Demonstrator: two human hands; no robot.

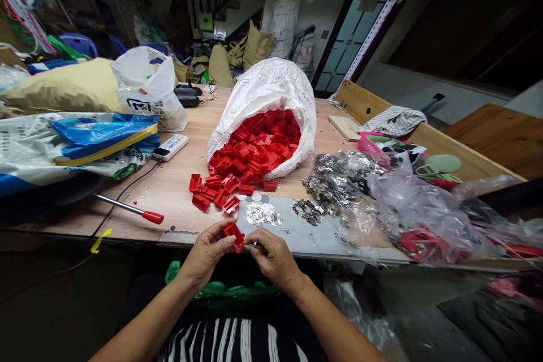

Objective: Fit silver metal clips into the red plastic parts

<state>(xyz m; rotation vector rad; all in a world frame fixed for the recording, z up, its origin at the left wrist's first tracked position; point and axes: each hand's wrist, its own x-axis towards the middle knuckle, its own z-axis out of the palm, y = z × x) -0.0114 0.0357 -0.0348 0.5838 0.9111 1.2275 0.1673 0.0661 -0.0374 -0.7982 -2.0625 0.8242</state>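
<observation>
Between the thumb and fingers of my left hand point(212, 249) is a small red plastic housing point(234, 236), its hollow side turned up. My right hand point(271, 253) is pinched at the housing's right edge; a small metal piece seems to show at its fingertips, though I cannot make out its shape. Just beyond my hands, a pile of shiny flat metal pieces point(261, 214) lies on a grey sheet point(297, 237), with a darker metal pile point(309, 212) to its right. Loose red housings point(207, 193) have spilled from a white woven sack point(271, 82) lying on its side.
A lever with a red grip point(153, 217) sticks out at the left table edge, near a black cable and a white device point(170, 147). Plastic bags of metal parts point(339, 181) and a pink basket point(373, 150) crowd the right. Full bags point(76, 141) fill the left.
</observation>
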